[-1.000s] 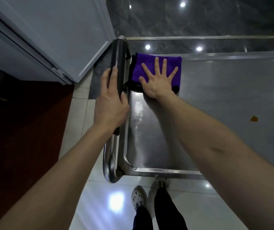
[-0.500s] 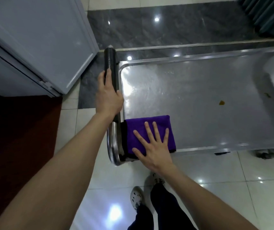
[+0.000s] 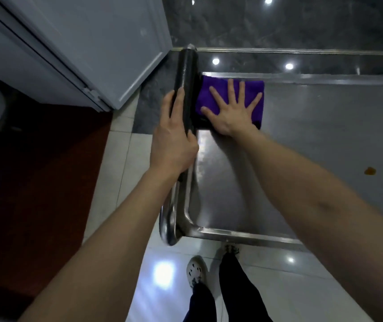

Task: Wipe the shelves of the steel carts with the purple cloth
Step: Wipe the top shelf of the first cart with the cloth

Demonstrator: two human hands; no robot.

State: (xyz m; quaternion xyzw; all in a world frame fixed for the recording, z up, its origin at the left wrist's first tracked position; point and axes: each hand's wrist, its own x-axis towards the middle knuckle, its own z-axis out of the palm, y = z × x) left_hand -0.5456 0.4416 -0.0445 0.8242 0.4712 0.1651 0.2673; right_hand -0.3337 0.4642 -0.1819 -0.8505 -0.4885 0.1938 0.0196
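The steel cart's top shelf (image 3: pixel 313 140) fills the right half of the view. A folded purple cloth (image 3: pixel 205 96) lies in the shelf's far left corner, against the raised rim. My right hand (image 3: pixel 231 112) presses flat on the cloth with fingers spread. The cart's handle (image 3: pixel 187 89), wrapped in black foam, runs along the shelf's left side. My left hand (image 3: pixel 174 138) grips that handle, fingers curled round it.
A small orange crumb (image 3: pixel 369 170) lies on the shelf at the right. A grey-white cabinet door (image 3: pixel 93 43) stands close to the handle at upper left. Glossy tiled floor (image 3: pixel 162 275) and my feet show below the cart's near rim (image 3: pixel 243 235).
My right hand has pushed the cloth from the shelf's near left corner up to its far left corner. The left hand has kept its grip on the handle.
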